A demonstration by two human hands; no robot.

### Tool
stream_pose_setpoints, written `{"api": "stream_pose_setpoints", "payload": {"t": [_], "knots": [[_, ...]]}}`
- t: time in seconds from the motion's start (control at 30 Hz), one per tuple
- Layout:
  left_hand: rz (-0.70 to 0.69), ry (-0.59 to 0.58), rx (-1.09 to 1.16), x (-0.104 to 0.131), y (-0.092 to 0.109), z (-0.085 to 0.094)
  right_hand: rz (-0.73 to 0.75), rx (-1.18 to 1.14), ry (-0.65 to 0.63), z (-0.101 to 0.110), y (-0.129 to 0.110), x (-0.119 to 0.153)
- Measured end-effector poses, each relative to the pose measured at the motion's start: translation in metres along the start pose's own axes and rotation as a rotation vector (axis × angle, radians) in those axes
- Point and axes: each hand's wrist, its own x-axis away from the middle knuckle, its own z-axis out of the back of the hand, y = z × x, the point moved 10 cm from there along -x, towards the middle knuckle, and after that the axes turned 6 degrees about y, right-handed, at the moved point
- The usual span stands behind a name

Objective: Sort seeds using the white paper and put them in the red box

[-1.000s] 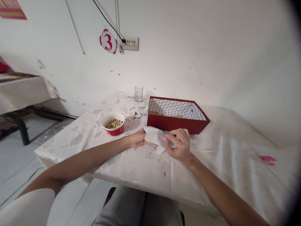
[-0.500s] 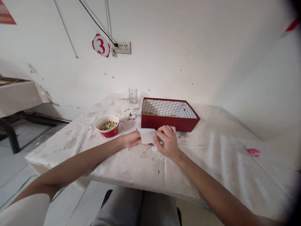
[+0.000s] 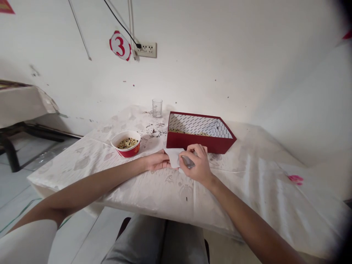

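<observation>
A small piece of white paper [image 3: 172,157] is held over the front part of the table, just before the dark red box [image 3: 198,141]. My left hand [image 3: 158,161] grips its left side, fingers closed around the edge and partly hidden behind it. From the right, my right hand [image 3: 199,167] has thumb and forefinger pinched at the paper's right edge; whether something tiny is also between those fingertips cannot be made out. To the left stands a red and white paper bowl [image 3: 131,151] holding mixed light and dark grains [image 3: 127,143]. More grains lie inside the box.
A clear drinking glass [image 3: 157,108] stands near the wall behind. Dark bits [image 3: 153,131] are scattered between bowl and box on the patterned tablecloth [image 3: 162,194]. A power socket [image 3: 148,49] with a plugged-in black cable is on the wall. Another table [image 3: 24,106] stands left.
My right fingertips have drawn into a tighter pinch at the paper's edge, and the paper has turned slightly. The whole view has shifted a little; bowl, box and glass stay in place.
</observation>
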Motion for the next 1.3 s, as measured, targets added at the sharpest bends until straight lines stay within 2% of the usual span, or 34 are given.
{"api": "stream_pose_setpoints", "payload": {"t": [0.27, 0.43, 0.7, 1.07, 1.3], "knots": [[0.059, -0.117, 0.036, 0.006, 0.004, -0.012, -0.024, -0.024, 0.030, 0.007, 0.006, -0.005], [0.023, -0.026, -0.063, 0.003, 0.004, -0.006, -0.022, -0.034, -0.004, 0.000, -0.001, -0.002], [-0.048, 0.057, -0.006, 0.002, 0.010, -0.001, -0.038, -0.060, -0.008, -0.001, -0.002, -0.002], [-0.014, 0.033, -0.041, 0.002, 0.008, -0.006, -0.023, -0.033, 0.001, -0.005, 0.003, 0.003], [-0.011, 0.005, -0.004, 0.002, 0.008, -0.006, -0.039, -0.033, 0.046, 0.003, 0.003, 0.000]]}}
